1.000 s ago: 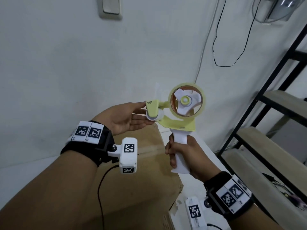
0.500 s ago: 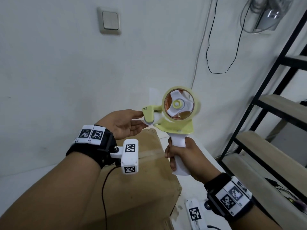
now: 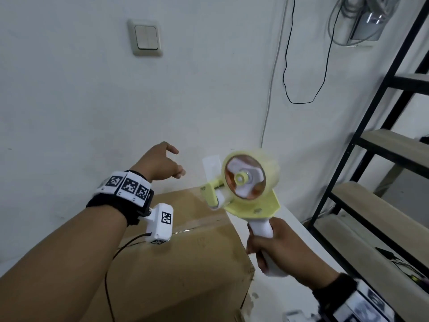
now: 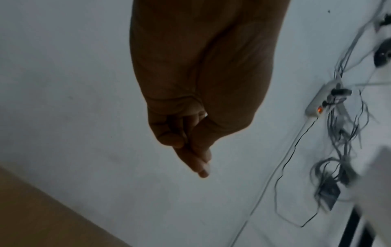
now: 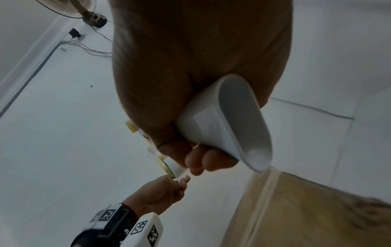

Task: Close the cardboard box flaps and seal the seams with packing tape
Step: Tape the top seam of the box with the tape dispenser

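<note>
A closed cardboard box (image 3: 185, 263) stands on a white table, with a strip of clear tape (image 3: 199, 223) across its top seam. Above the box's far right corner my right hand (image 3: 276, 247) grips the white handle of a yellow tape dispenser (image 3: 250, 205). The dispenser carries a clear tape roll (image 3: 249, 175), and a loose tape end (image 3: 211, 166) stands up at its front. My left hand (image 3: 162, 166) hovers just left of the dispenser with loose fingers, holding nothing. The right wrist view shows the handle (image 5: 224, 123) in my fist and the box (image 5: 306, 208) below.
A white wall (image 3: 92, 101) with a light switch (image 3: 146, 38) rises right behind the box. A black metal shelf rack (image 3: 371, 173) stands at the right. Cables (image 3: 287, 66) hang down the wall. The white table (image 3: 287, 287) shows right of the box.
My left hand has let go of the dispenser's front and drawn off to the left. The right hand has carried the dispenser to the right, tilted, over the box's far corner.
</note>
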